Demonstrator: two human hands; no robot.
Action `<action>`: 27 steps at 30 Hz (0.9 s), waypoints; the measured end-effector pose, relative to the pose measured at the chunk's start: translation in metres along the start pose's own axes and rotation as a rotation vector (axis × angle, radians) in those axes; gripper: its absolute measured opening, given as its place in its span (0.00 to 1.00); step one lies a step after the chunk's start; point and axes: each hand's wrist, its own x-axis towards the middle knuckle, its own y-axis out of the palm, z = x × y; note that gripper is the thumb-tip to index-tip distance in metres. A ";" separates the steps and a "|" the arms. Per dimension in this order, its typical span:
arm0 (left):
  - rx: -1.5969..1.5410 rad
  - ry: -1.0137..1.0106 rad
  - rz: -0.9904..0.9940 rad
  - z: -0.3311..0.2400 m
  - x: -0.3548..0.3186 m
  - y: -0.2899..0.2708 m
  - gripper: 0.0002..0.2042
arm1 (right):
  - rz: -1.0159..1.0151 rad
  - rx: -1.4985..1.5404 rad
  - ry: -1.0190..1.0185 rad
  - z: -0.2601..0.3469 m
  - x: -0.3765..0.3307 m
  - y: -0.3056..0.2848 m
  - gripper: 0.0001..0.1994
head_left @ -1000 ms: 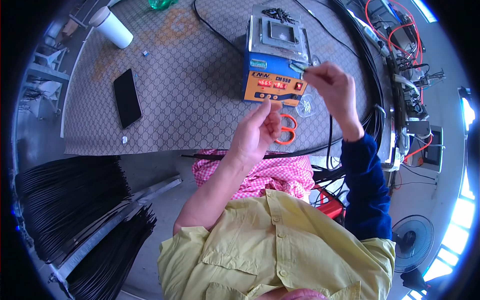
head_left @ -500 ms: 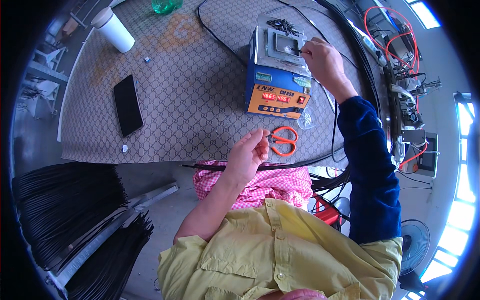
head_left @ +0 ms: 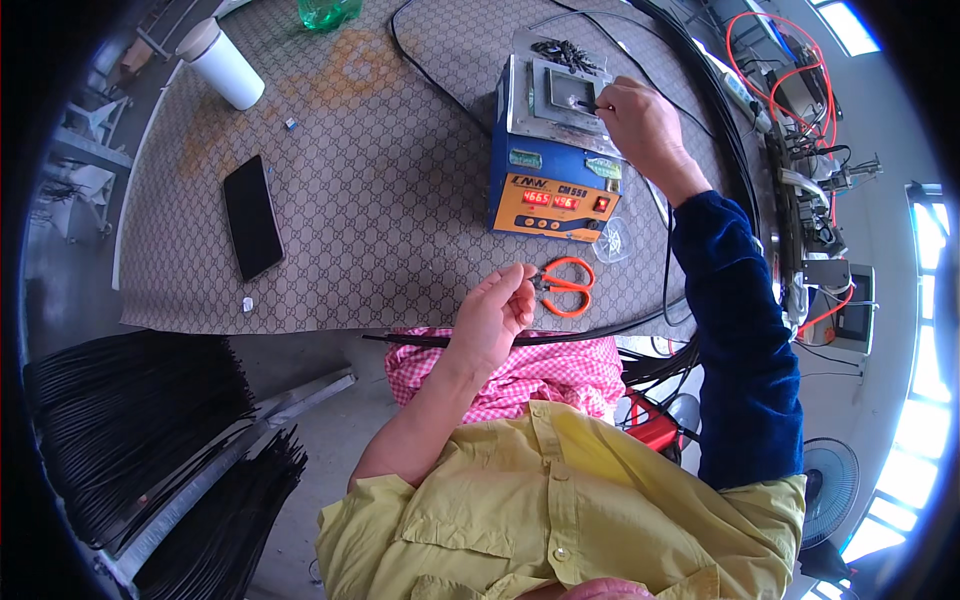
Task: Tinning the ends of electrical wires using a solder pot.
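Note:
A blue and orange solder pot [head_left: 553, 208] with a lit red display stands on the patterned table. Over the square metal well [head_left: 570, 88] on its top, my right hand [head_left: 645, 125] is closed, pinching a thin black piece [head_left: 588, 105], perhaps a cable end; its tip reaches into the well. My left hand [head_left: 497, 312] is closed near the table's front edge, fingertips pressed together; whatever is in them, if anything, cannot be made out. Right beside it lie orange-handled scissors [head_left: 567, 287]. Short black pieces [head_left: 566, 54] are heaped behind the well.
A small clear dish [head_left: 613, 240] sits by the pot's front right corner. A black phone [head_left: 253, 217] and a white tumbler [head_left: 222, 66] are on the left. Black cables [head_left: 712, 85] run along the right side. Bundled black cables [head_left: 140, 410] hang on a rack at lower left.
The view has shifted very slightly. My right hand and the black piece have moved a touch to the left over the well; my left hand stays nearly where it was.

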 end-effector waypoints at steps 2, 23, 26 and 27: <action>-0.002 -0.001 -0.003 0.000 0.000 0.000 0.09 | -0.007 -0.002 -0.004 0.001 0.000 0.000 0.04; -0.010 -0.002 0.000 0.004 0.004 -0.003 0.09 | 0.038 -0.084 -0.078 0.004 0.005 -0.006 0.04; -0.011 -0.003 0.000 0.003 0.003 -0.002 0.09 | 0.052 -0.107 -0.065 0.005 0.006 -0.004 0.04; -0.011 -0.003 -0.001 0.003 0.003 -0.002 0.09 | 0.064 -0.116 -0.066 0.008 0.006 -0.005 0.04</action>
